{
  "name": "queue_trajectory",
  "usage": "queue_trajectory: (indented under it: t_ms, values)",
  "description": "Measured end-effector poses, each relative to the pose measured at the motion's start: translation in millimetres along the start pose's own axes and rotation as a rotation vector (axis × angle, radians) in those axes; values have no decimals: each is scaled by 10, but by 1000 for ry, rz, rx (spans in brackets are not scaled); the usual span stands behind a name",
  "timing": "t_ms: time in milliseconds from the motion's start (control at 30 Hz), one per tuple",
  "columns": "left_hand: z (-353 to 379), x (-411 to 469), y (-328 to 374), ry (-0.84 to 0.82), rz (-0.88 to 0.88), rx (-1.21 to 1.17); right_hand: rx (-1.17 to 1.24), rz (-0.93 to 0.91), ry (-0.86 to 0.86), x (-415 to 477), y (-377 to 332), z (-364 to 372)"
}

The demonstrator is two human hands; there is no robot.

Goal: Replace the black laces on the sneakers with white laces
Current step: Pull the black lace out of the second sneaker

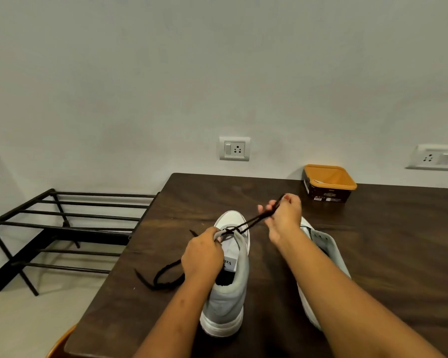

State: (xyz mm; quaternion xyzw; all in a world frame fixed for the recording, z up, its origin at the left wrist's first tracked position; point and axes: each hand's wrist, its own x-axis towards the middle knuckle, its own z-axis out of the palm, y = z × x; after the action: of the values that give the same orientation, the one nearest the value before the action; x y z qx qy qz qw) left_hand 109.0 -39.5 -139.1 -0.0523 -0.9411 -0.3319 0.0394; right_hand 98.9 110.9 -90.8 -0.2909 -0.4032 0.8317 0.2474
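Note:
A grey-and-white sneaker [230, 293] stands on the dark wooden table [388, 249], heel toward me. My left hand [203, 257] grips its tongue and upper near the eyelets. My right hand [282, 215] pinches a black lace [254, 223] and holds it taut, up and to the right, from the shoe's front eyelets. The lace's loose other part [163, 276] lies curled on the table left of the shoe. A second sneaker [323, 244] lies at the right, mostly hidden behind my right forearm. No white laces are visible.
An orange-rimmed dark tub [329, 183] stands at the table's far edge by the wall. A black metal shoe rack [62, 228] stands on the floor to the left. Wall sockets [234, 149] sit behind the table. An orange chair edge [60, 343] shows at bottom left.

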Motion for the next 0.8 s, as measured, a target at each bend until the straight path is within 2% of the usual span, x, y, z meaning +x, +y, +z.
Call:
queue_trajectory:
  t_ms: [33,67,167,233,300,367,433,500,600,733,800]
  values:
    - [2,-1,2,-2,-2,-1,-24,6,-29,5,-30,-24]
    - [4,2,4,-2,-3,-1,-195,-48,-92,11,-32,-39]
    - [10,12,14,-4,0,6,-1128,-453,-459,-41,19,-33]
    - [15,19,10,-3,4,5,-1597,-546,-704,-119,103,16]
    - [22,28,3,1,8,6,-1912,-607,-744,-216,201,66]
    - [23,28,0,5,8,14,-1983,-671,-683,-260,270,96]
    - [16,24,0,7,5,6,-1871,-642,-608,-218,278,93]
    - [9,19,-3,9,-3,-10,-1615,-581,-511,-100,235,51]
    - [11,24,-14,6,-7,-20,-1067,-431,-349,-27,138,-26]
    - [24,18,1,6,13,4,-138,-39,-274,-116,4,-6]
    - [28,25,-7,5,2,6,96,22,-225,-114,-92,30]
